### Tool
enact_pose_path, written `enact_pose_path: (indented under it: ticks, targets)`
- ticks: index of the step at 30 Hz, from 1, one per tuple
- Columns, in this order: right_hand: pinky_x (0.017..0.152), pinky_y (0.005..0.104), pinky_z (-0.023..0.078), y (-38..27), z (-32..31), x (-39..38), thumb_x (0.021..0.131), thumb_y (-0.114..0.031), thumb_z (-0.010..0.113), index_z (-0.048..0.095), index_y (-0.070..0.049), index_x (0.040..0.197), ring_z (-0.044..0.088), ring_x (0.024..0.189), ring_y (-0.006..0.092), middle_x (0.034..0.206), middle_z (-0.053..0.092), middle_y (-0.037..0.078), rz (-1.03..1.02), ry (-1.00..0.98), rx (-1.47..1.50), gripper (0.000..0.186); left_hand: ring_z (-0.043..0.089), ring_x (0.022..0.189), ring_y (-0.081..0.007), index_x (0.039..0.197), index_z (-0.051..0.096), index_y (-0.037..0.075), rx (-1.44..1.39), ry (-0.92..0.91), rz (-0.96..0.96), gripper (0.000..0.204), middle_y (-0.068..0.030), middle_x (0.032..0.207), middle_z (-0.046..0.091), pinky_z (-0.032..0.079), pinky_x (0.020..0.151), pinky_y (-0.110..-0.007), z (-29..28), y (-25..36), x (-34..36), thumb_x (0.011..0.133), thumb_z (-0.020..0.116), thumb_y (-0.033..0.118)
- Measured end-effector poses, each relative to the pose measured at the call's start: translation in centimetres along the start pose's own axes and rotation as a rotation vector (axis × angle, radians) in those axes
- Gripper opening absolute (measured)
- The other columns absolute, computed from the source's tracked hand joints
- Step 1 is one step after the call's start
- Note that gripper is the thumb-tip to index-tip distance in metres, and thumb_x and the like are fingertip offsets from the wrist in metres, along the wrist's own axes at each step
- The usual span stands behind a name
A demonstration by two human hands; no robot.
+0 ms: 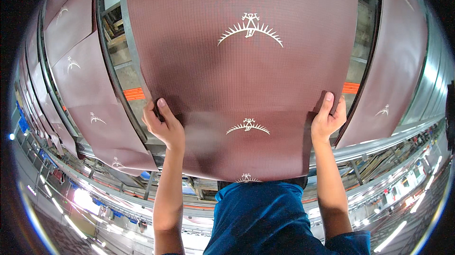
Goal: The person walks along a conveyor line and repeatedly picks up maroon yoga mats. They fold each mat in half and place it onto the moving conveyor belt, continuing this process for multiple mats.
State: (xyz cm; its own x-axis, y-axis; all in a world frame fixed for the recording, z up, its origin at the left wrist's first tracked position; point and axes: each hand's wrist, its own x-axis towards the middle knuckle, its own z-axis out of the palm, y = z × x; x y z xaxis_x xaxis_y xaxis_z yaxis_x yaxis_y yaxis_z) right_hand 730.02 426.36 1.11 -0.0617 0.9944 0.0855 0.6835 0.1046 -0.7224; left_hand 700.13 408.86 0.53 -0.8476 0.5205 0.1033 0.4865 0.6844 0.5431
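A large dark reddish-brown sheet [241,65] with white sunburst emblems fills the middle of the view and hangs down in front of me. My left hand [163,124] grips its left edge, thumb on the front face. My right hand [328,117] grips its right edge at about the same height. The sheet's lower end curls toward my blue shirt [265,217].
More sheets of the same kind hang on a metal frame at the left [90,89] and at the right [398,55]. Grey metal rails [128,46] run beside the held sheet. Orange strips [134,94] show in the gaps. Bright ceiling lights curve along the bottom rim.
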Motion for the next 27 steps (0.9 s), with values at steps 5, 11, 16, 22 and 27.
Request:
enact_pose_path:
  ticks: [5,11,16,22,27]
  targets:
    - [0.065,0.0228,0.042,0.32,-0.21,-0.21,0.096,-0.017,0.056,0.059,0.003,0.09,0.049,0.071,0.0095,0.079,0.059,0.004,-0.007,-0.034,-0.021,0.021,0.051,0.079,-0.0251,0.097,0.059,-0.002,-0.006,0.01,0.013,0.02,-0.0119,0.088,0.062,0.041,0.071,-0.036,0.07,0.1,-0.04,0.093,0.06,0.017]
    - [0.057,0.0302,0.039,0.1,-0.01,-0.2,0.091,-0.012,0.059,0.056,0.002,0.081,0.048,0.062,0.0191,0.071,0.054,0.009,-0.008,0.012,-0.022,0.018,0.053,0.081,-0.0199,0.101,0.056,-0.004,0.056,-0.021,0.029,0.027,-0.011,0.088,0.059,0.043,0.076,-0.031,-0.2,0.42,-0.1,0.097,0.054,0.022]
    - [0.067,0.0236,0.043,0.34,-0.31,-0.36,0.095,-0.017,0.056,0.059,0.003,0.093,0.052,0.072,0.0101,0.081,0.061,0.005,0.011,-0.039,-0.043,0.021,0.051,0.079,-0.0191,0.1,0.055,-0.004,0.032,-0.042,-0.013,0.026,-0.0103,0.086,0.057,0.043,0.075,-0.03,-0.25,0.52,-0.01,0.097,0.055,0.022]
    - [0.069,0.0247,0.044,0.23,-0.16,0.0,0.095,-0.017,0.055,0.059,0.004,0.094,0.052,0.074,0.011,0.081,0.061,0.006,0.003,-0.036,-0.011,0.021,0.05,0.078,-0.0192,0.1,0.055,-0.004,0.041,0.012,0.031,0.026,-0.0106,0.084,0.056,0.042,0.073,-0.031,0.06,0.0,0.03,0.096,0.057,0.023]
    - [0.06,0.0333,0.042,0.0,0.05,0.31,0.091,-0.011,0.059,0.056,0.003,0.082,0.051,0.063,0.026,0.073,0.055,0.014,-0.061,0.036,0.042,0.016,0.053,0.079,-0.0262,0.099,0.056,-0.002,0.073,0.023,0.117,0.025,-0.0134,0.086,0.058,0.042,0.074,-0.036,0.29,0.42,0.41,0.095,0.058,0.023]
